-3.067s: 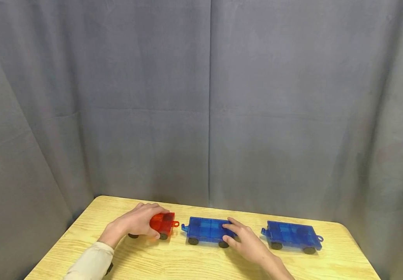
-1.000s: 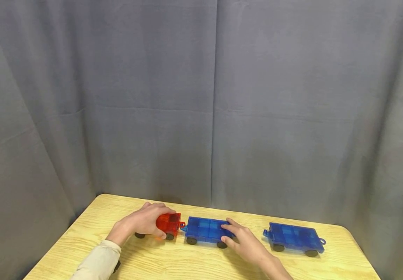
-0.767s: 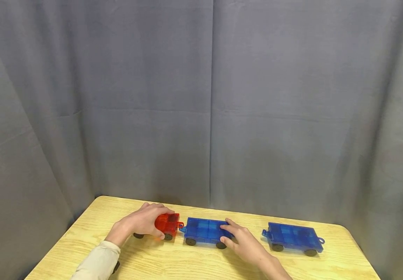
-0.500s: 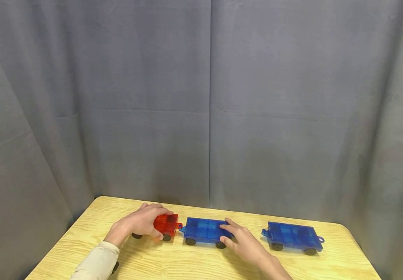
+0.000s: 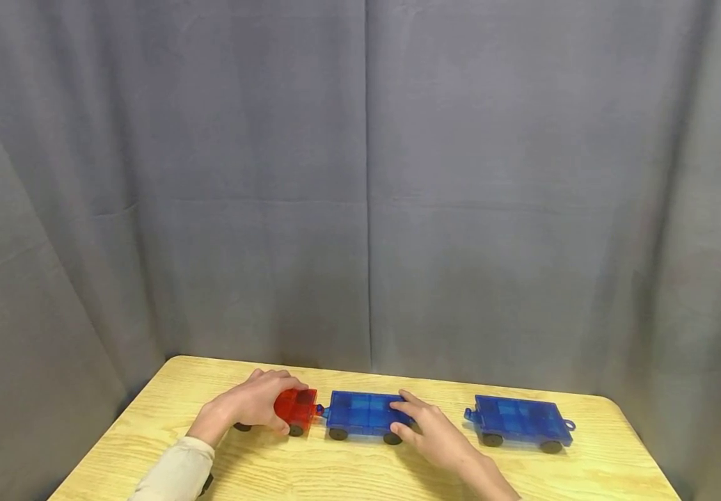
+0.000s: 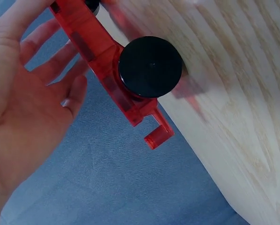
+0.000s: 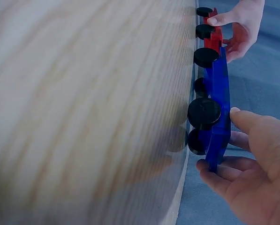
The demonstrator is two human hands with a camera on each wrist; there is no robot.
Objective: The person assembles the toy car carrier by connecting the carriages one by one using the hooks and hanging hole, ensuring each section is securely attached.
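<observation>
A translucent red toy car [image 5: 300, 407] with black wheels stands on the wooden table [image 5: 335, 473]. My left hand [image 5: 266, 406] grips it from above, fingers over the top and thumb on the near side. Directly to its right stands a blue flat car [image 5: 360, 412], whose left coupling touches the red car's hook. My right hand [image 5: 424, 426] holds its right end, fingers on top and thumb at the near edge. The left wrist view shows the red car [image 6: 90, 37] and its hook [image 6: 158, 133] beside my palm. In the right wrist view, the blue car [image 7: 220, 89] is lined up with the red car [image 7: 214, 30].
A second blue flat car [image 5: 519, 419] stands apart near the table's right end, with a gap between it and my right hand. A grey curtain [image 5: 360, 174] hangs behind and to both sides of the table. The table's edges lie close on the left, right and back.
The gap between the red car and the first blue car has closed, and their couplings now meet. Both hands kept their holds. The second blue car stayed put.
</observation>
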